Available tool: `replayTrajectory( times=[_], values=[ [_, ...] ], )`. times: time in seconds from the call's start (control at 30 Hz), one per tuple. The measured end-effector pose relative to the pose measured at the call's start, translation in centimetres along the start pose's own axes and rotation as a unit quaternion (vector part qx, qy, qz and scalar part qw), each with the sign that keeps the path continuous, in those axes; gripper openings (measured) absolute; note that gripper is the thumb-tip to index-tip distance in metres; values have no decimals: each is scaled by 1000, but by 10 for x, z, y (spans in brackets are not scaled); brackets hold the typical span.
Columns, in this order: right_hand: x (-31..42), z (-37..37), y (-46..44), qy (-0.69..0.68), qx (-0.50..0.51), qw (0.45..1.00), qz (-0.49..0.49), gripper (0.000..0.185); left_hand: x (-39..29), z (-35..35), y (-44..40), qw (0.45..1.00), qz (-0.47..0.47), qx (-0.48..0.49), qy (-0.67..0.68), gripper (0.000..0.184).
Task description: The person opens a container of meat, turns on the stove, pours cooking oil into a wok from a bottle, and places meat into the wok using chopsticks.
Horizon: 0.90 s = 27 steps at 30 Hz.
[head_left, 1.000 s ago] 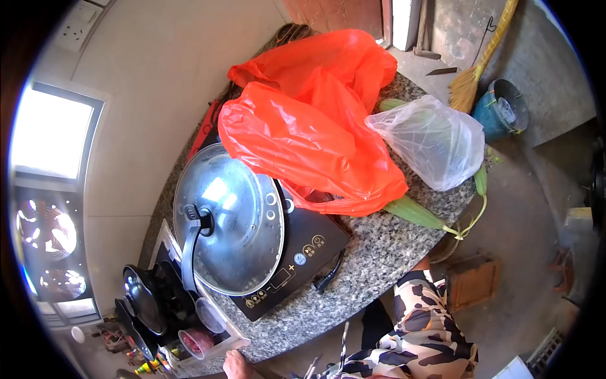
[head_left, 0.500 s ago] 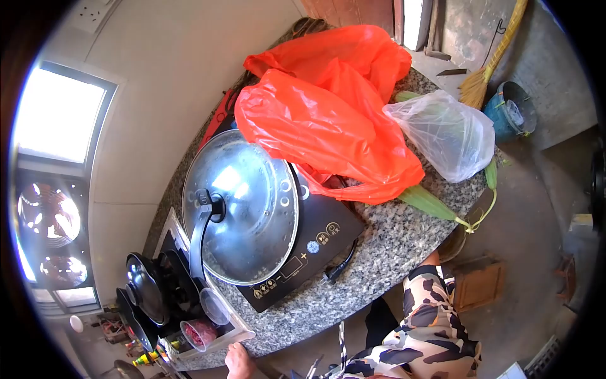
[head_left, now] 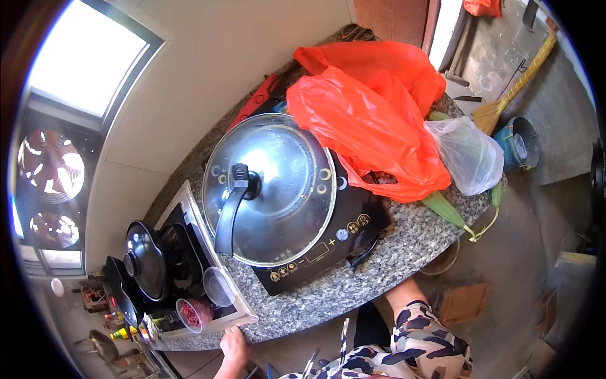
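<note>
My left hand [head_left: 235, 344] rests at the counter's front edge with its fingers curled in, just below a clear plastic cup [head_left: 195, 314] of small reddish pieces. Nothing shows in those fingers. Of my right arm only the forearm [head_left: 405, 294] and a patterned sleeve appear; the counter edge hides the hand. A wok with a glass lid [head_left: 278, 215] sits on the black induction cooker [head_left: 325, 252]. Beside it on the granite lies a red plastic bag [head_left: 372, 120], then a translucent bag [head_left: 468, 155] with green-husked corn [head_left: 445, 208] sticking out nearby.
A gas stove [head_left: 183, 252] with a lidded black pot [head_left: 145, 262] stands left of the cooker. A clear round lid [head_left: 218, 287] lies beside the cup. On the floor to the right are a broom [head_left: 499, 107], a blue bucket [head_left: 505, 142] and a wooden box [head_left: 464, 302].
The view has shifted, so the wok and bags sit further right in the picture. More of my right forearm shows. My left hand stays near the counter edge by the cup.
</note>
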State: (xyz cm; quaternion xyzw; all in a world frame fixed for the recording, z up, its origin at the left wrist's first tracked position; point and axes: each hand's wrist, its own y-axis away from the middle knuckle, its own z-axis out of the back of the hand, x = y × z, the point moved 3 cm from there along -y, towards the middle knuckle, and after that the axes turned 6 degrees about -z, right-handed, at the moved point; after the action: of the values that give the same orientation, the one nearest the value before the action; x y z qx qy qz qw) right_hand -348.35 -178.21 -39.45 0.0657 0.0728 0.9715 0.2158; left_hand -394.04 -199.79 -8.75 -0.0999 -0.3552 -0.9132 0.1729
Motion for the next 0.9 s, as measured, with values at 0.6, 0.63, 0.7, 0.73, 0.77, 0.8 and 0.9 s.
replayTrajectory(
  times=[0.6, 0.63, 0.7, 0.73, 0.77, 0.8, 0.9],
  values=[
    [35, 6, 2, 9, 14, 999, 48, 38, 6, -7, -2, 1000, -21, -15, -10, 44],
    [35, 7, 3, 9, 16, 999, 49, 38, 6, -5, -2, 1000, -23, -13, -2, 44],
    [37, 6, 3, 12, 15, 998, 56, 38, 6, -1, -2, 1000, -26, -9, 9, 44],
    [36, 5, 4, 14, 15, 998, 57, 38, 6, 0, -2, 1000, -26, -7, 11, 44],
    [39, 8, 5, 13, 15, 998, 60, 38, 6, 1, -2, 1000, -26, -4, 14, 44],
    [40, 9, 6, 15, 16, 998, 64, 38, 6, 0, -3, 999, -39, -18, 13, 45],
    [41, 12, 8, 23, 16, 996, 82, 38, 10, -10, -2, 995, -72, -58, 24, 46]
  ],
)
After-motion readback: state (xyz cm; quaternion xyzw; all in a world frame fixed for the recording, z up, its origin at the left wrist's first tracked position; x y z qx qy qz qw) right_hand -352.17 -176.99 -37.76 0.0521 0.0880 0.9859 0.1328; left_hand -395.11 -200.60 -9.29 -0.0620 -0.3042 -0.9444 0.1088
